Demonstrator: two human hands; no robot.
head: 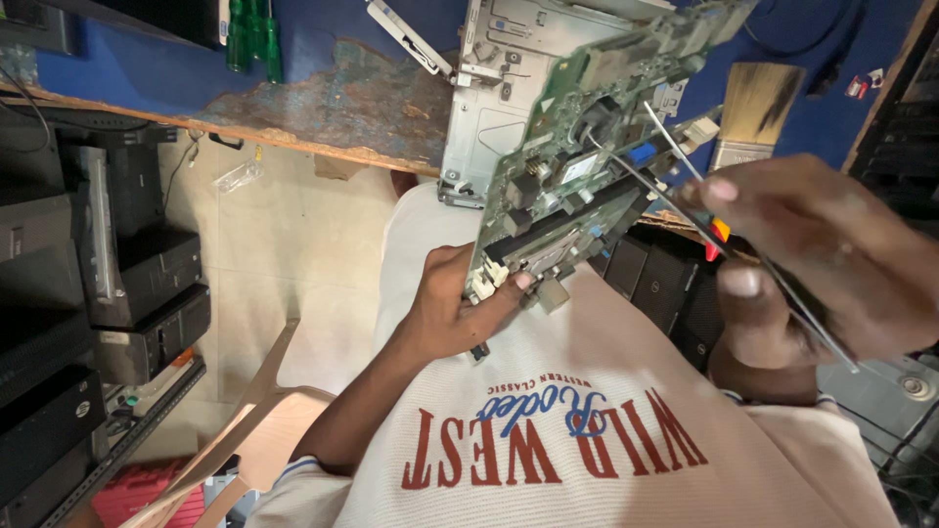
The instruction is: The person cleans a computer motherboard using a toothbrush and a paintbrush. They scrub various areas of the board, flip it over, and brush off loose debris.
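Overhead, the left hand [450, 303] grips the lower edge of a green circuit board [587, 147], and the right hand [812, 264] pinches thin tweezers [675, 186] against it. Behind: a worn blue surface [323, 98], a metal computer case [489, 108], and stacked black computers [127, 254] on the floor.

Open floor [284, 254] left of the circuit board [587, 147]; metal chassis [489, 108] close behind it.

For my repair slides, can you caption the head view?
Left hand holds a green circuit board; right hand holds thin tools against it.
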